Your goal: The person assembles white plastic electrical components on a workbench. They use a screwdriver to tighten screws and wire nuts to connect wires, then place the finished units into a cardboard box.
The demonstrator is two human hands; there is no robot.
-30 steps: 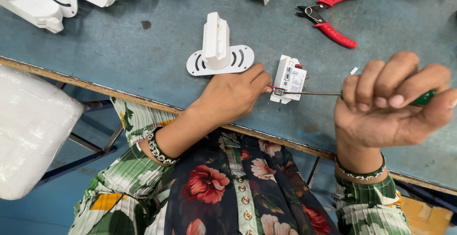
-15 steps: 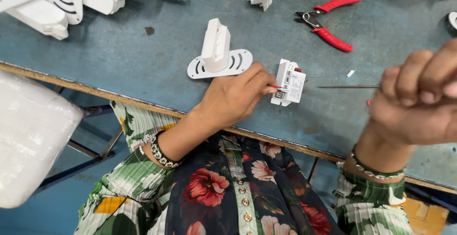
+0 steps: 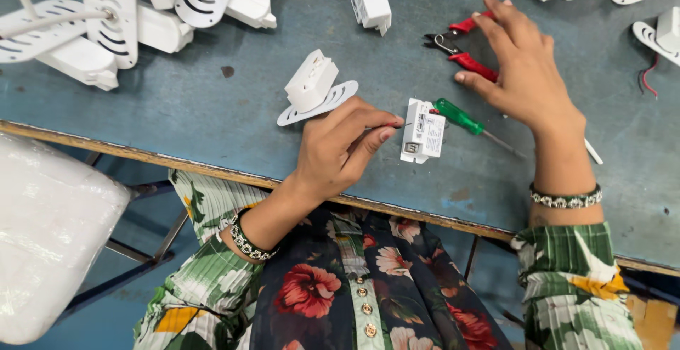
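Two hands work over a blue worktop (image 3: 177,109). The left hand (image 3: 338,153) rests at the near edge, thumb and forefinger pinched together on a thin wire end, its tips just beside the small white module (image 3: 423,131) that lies flat on the worktop. The right hand (image 3: 523,66) is spread open, palm down, fingers apart and holding nothing; its fingertips reach over the red-handled pliers (image 3: 460,45), and whether they touch cannot be told. A green-handled screwdriver (image 3: 469,121) lies loose between the module and the right hand, its shaft running under the wrist. Beyond the left hand sits a white fitting on a slotted oval base (image 3: 315,89), with more white fittings (image 3: 127,17) farther off.
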